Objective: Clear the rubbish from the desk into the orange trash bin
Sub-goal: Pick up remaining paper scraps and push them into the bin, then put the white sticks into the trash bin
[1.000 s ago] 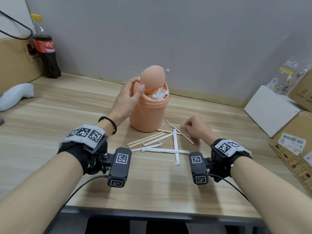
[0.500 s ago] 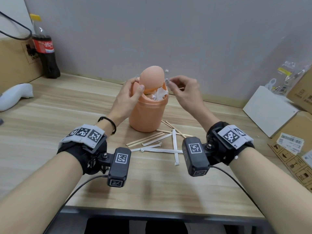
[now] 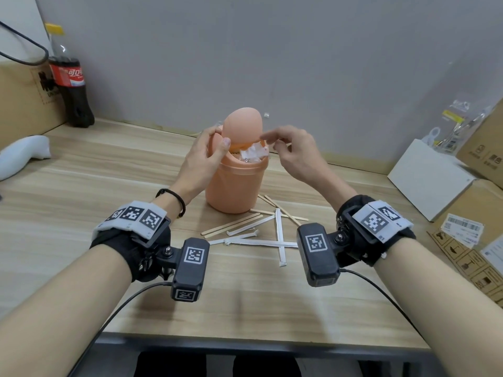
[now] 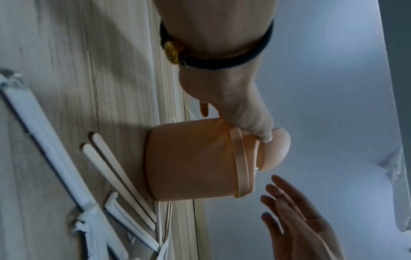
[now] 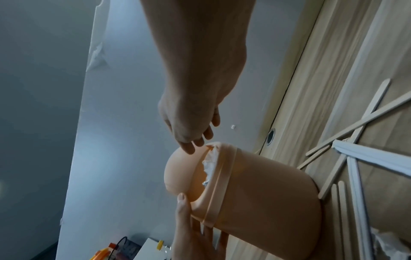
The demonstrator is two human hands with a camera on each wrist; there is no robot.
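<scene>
The orange trash bin (image 3: 234, 186) stands mid-desk with its egg-shaped swing lid (image 3: 243, 126) tipped open over crumpled white paper (image 3: 253, 155). My left hand (image 3: 211, 148) grips the bin's rim, thumb against the lid, as the left wrist view shows (image 4: 262, 133). My right hand (image 3: 277, 144) hovers just right of the opening, fingers spread and relaxed, holding nothing; its fingertips (image 5: 192, 146) are close above the lid. Wooden sticks (image 3: 231, 227) and torn white paper wrappers (image 3: 261, 242) lie on the desk in front of the bin.
A cola bottle (image 3: 72, 88) stands at the back left by a cardboard box. A white object (image 3: 24, 153) lies at the left edge. A white box (image 3: 430, 180) and cardboard cartons (image 3: 479, 213) crowd the right side. The grey wall runs close behind the bin.
My right hand rose from the sticks on the desk to the bin's opening, pinching something small on the way; its fingers have now spread. The left hand stayed on the bin.
</scene>
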